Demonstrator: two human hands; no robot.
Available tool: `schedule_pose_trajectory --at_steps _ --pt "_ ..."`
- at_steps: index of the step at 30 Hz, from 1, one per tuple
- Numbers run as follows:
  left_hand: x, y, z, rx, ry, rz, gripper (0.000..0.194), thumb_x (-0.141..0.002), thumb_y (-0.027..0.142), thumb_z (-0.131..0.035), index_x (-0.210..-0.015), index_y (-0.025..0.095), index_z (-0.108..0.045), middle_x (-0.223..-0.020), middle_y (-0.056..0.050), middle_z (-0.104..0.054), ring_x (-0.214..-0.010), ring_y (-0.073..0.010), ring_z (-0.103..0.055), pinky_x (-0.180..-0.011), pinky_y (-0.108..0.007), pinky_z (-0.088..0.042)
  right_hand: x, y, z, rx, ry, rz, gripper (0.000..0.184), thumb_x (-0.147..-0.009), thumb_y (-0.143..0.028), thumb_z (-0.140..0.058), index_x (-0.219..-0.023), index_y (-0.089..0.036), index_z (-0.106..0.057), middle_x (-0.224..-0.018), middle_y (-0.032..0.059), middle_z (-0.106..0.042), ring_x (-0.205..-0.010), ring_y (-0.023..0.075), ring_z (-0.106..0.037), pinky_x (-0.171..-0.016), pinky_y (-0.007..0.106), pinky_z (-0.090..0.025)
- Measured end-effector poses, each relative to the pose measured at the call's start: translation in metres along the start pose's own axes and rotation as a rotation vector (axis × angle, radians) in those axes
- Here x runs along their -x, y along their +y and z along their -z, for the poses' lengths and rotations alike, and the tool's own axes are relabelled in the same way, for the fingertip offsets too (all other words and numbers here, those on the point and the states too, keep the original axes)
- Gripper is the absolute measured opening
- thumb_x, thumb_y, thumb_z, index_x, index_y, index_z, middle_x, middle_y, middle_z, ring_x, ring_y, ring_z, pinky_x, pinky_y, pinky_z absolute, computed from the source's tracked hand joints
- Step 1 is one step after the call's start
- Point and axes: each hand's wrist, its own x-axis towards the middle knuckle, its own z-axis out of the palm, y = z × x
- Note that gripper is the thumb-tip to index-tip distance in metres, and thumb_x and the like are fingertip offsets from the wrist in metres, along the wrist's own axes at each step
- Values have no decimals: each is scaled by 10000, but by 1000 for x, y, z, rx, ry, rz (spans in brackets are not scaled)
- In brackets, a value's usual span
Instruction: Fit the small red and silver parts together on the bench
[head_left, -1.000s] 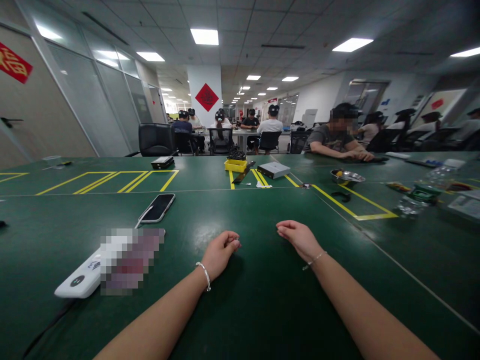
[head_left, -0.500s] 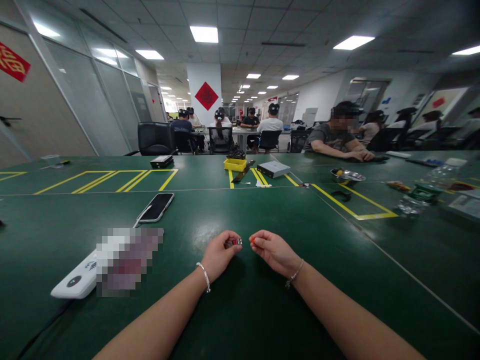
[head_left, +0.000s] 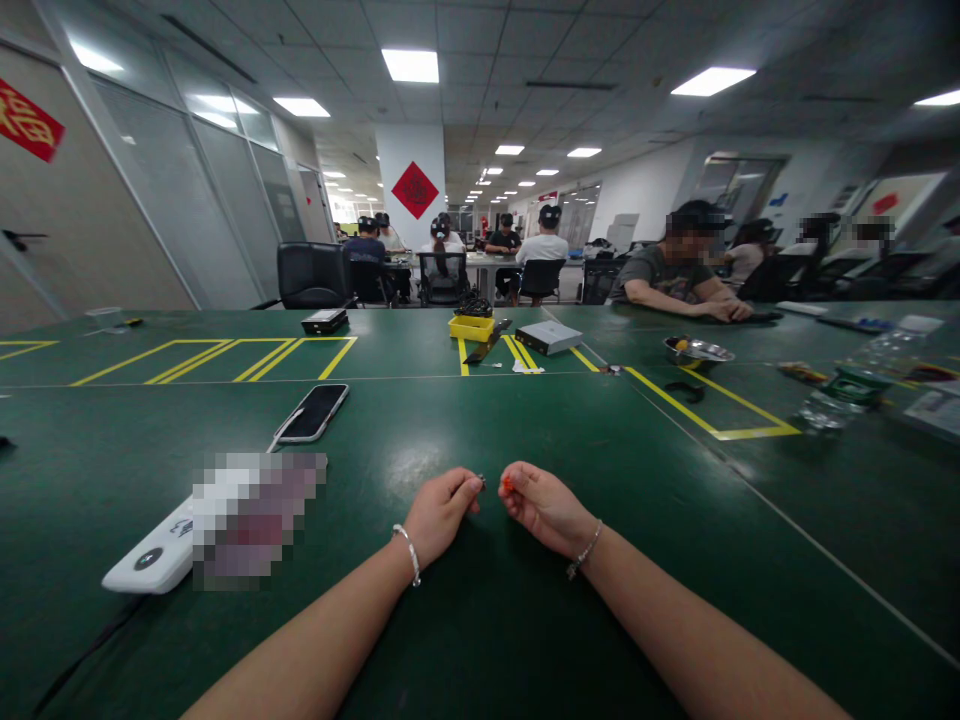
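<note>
Orange piece (head_left: 508, 483), small and mostly hidden, sits pinched between the thumb and fingers of the right grip (head_left: 551, 508). Facing it, a narrow gap away, the left grip (head_left: 444, 512) has its thumb and fingers pressed together on a tiny metallic piece (head_left: 482, 482), of which only the tip shows. Both are held close above the green desk (head_left: 420, 420); whether either hand rests on it I cannot tell.

A slip looks the likeliest trouble: with so little to hold, a slight loosening or twist of the fingertips could let either piece drop and skitter off. Should the hands meet out of line, the pieces might knock together and one be pushed from its pinch.

Farther left lies a phone (head_left: 313, 412) with a white cable (head_left: 287, 430) at its edge, near a white device (head_left: 146, 560); the left forearm (head_left: 322, 620), swung wide, could catch the device. Beyond the hands are a yellow tray (head_left: 472, 329) and a grey box (head_left: 550, 338), well out of a small move's way.
</note>
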Motion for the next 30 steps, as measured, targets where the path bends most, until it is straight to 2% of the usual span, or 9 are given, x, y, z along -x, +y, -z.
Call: schedule_pose_trajectory --at_steps 4,8,14,19,23,26,30 --pt "-1 0 -3 -15 70 10 156 -730 314 -475 -774 185 -551 -642 37 -542 -582 -98 -481 -562 -204 -370 -1 1 -1 2 0 -1 197 -698 -353 -544 -743 -173 -479 -603 -29 -527 -495 47 -454 -482 186 -325" --pt "-1 0 -3 -64 113 20 118 -671 242 -537 -777 199 -567 -683 36 -553 -580 -94 -481 -566 -208 -379 -2 2 -1 10 13 13 181 -662 -288 -595 -743 -175 -478 -657 -25 -545 -531 47 -473 -507 186 -345" --pt "-2 -2 -4 20 91 40 144 -667 230 -539 -804 195 -567 -689 27 -574 -609 -99 -515 -585 -212 -405 -3 1 -2 -20 83 4 178 -596 -209 -649 -709 -144 -527 -690 -1 -567 -597 54 -510 -600 201 -396" --pt "-3 -5 -6 113 48 49 164 -726 296 -480 -825 178 -535 -668 18 -583 -601 -105 -538 -571 -216 -418 -3 0 0 -6 60 -23 179 -572 -155 -655 -732 -119 -583 -773 31 -592 -669 68 -536 -702 224 -408" --pt "-1 -3 -5 23 39 15 182 -754 316 -440 -826 189 -549 -686 17 -593 -618 -109 -535 -583 -223 -409 -1 1 1 11 45 -13 199 -575 -147 -648 -768 -118 -605 -810 44 -604 -723 85 -545 -752 241 -402" --pt "0 -1 -4 -80 96 -17 133 -719 287 -492 -804 203 -551 -699 28 -586 -618 -110 -521 -587 -229 -398 -1 2 1 10 35 -13 209 -582 -152 -644 -786 -121 -609 -814 48 -607 -720 86 -546 -754 244 -404" --pt "0 -1 -3 -209 155 -30 92 -687 251 -530 -764 204 -546 -715 24 -575 -618 -117 -510 -586 -240 -391 -2 4 -2 -5 97 7 219 -568 -167 -657 -778 -143 -597 -787 27 -603 -651 75 -540 -698 245 -418"
